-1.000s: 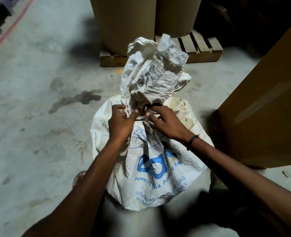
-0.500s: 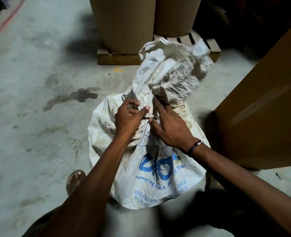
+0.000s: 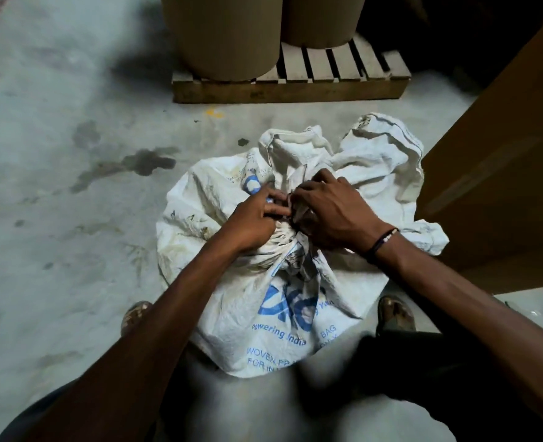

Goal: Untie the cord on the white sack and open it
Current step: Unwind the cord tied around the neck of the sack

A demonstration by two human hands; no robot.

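White sack [image 3: 283,314] sits on the concrete floor [image 3: 56,234] between the person's feet, and look at that top: a second ago the gathered neck stood tall above the tie, now it flops over to the far right, loose fabric [image 3: 378,161] spilling toward the brown cardboard box [image 3: 493,154]. Both hands drop in close on the knot. Left hand [image 3: 254,218] is curled shut, fingers pinching at the bunched neck just beside the tie. Right hand [image 3: 331,212] is clamped over the other side, fingertips dug in where a thin dark cord [image 3: 291,199] peeks out between the two hands. How much of it is loosened I cannot tell, the hands cover it. The neck below them looks cinched tight, pleats pulling in to one point, so my read is the knot holds and the sack is not open yet. Folding the top down gives a clearer line to the cord, and picking it free seems the step in hand. Wooden pallet [image 3: 292,81] with cardboard drums [image 3: 225,33] sits well beyond
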